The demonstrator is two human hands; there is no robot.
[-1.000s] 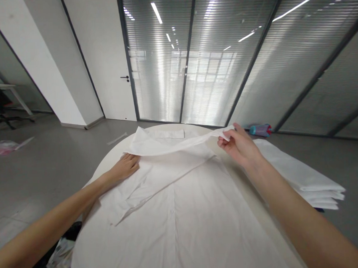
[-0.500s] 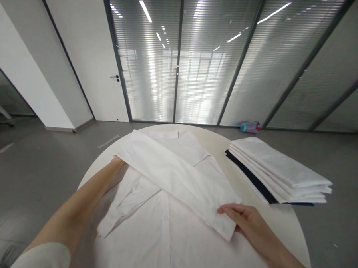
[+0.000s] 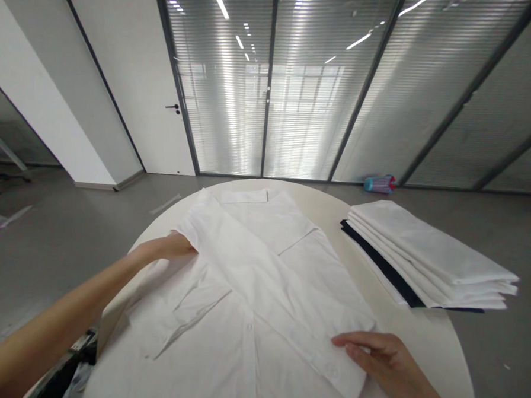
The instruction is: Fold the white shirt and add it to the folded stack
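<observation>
A white shirt (image 3: 269, 264) lies spread on a round white table (image 3: 426, 336), collar at the far side. One sleeve (image 3: 261, 282) is folded diagonally across the body, its cuff near the table's front right. My right hand (image 3: 380, 356) rests at that cuff, fingers curled on the fabric's edge. At the shirt's left shoulder my left hand (image 3: 168, 247) presses where the sleeve folds, its fingertips hidden under the cloth.
A stack of folded white garments (image 3: 429, 256), with a dark one at the bottom, sits on the table's right edge. A blue and pink bottle (image 3: 379, 184) lies on the floor by the glass wall. Dark items (image 3: 62, 388) lie below the table's left edge.
My right hand carried the sleeve from the far right down across the shirt to the front right and laid it flat. The left hand stayed at the left shoulder.
</observation>
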